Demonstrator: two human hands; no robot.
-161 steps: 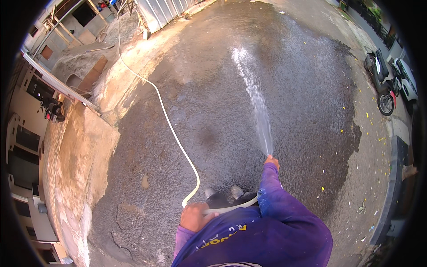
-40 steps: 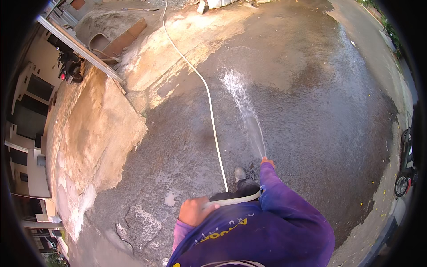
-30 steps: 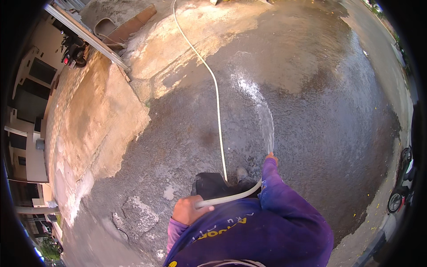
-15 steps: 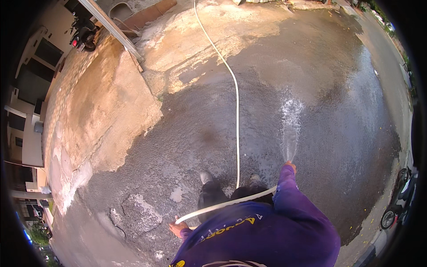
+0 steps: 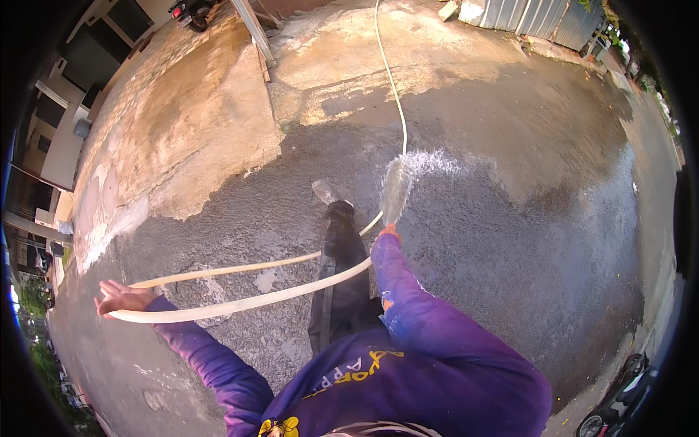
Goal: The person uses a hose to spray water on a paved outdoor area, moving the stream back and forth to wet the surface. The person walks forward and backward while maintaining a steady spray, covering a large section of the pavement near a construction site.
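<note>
Here, holding one long, cream-coloured, flexible hose (image 5: 240, 304) across the body's front with two bare hands: clamped round its concealed end with the right hand (image 5: 389, 232), meeting its partly hidden bend, far out left, with the left hand (image 5: 128, 300), fingers spread apart. Spraying one whitish water jet (image 5: 395, 191) onto dark wet pavement (image 5: 502, 291), near one grey shoe (image 5: 329, 192), with one dark motorbike (image 5: 191, 14) cut off at upper left.

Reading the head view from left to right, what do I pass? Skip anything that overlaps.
Left hand → dark motorbike by the top edge → pale post → grey shoe → right hand → corrugated metal fence. The hose is left out, since it spans several of these.
</note>
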